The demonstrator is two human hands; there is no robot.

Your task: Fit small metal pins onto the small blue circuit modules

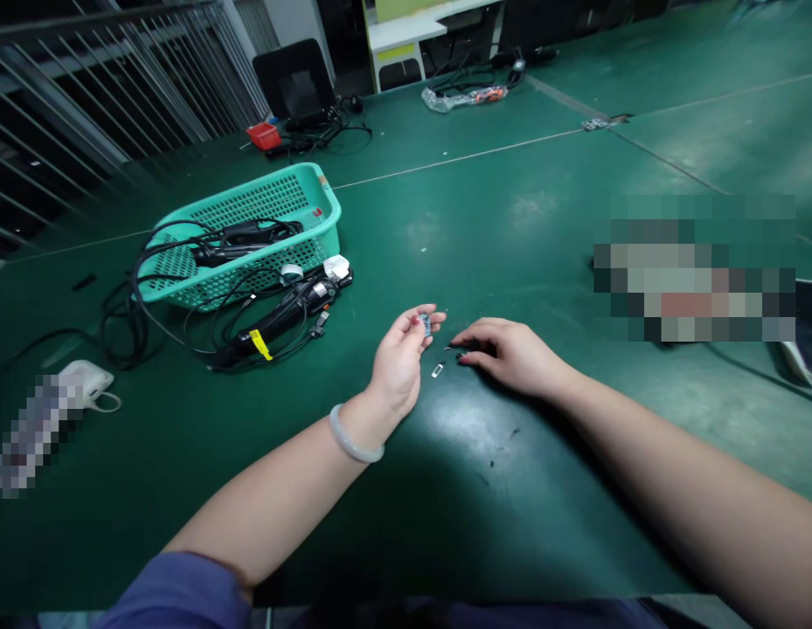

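Near the middle of the green table, my left hand point(399, 356) is raised with its fingers closed on a small grey-blue flat piece point(426, 326). What kind of piece it is cannot be made out. My right hand point(510, 354) rests just to the right, thumb and forefinger curled down in a pinch at the tabletop. A tiny dark part point(461, 355) shows at the thumb tip; its kind is too small to tell. Between the hands lies a small rectangular piece with a pale rim point(438, 370), flat on the table and apart from both hands.
A turquoise plastic basket point(248, 284) with black corded devices stands at left. Before it lies a black corded tool point(281, 314) with a yellow tag point(260, 344). A white plug-like block point(87, 383) is far left. Cables and a red box point(265, 136) sit behind.
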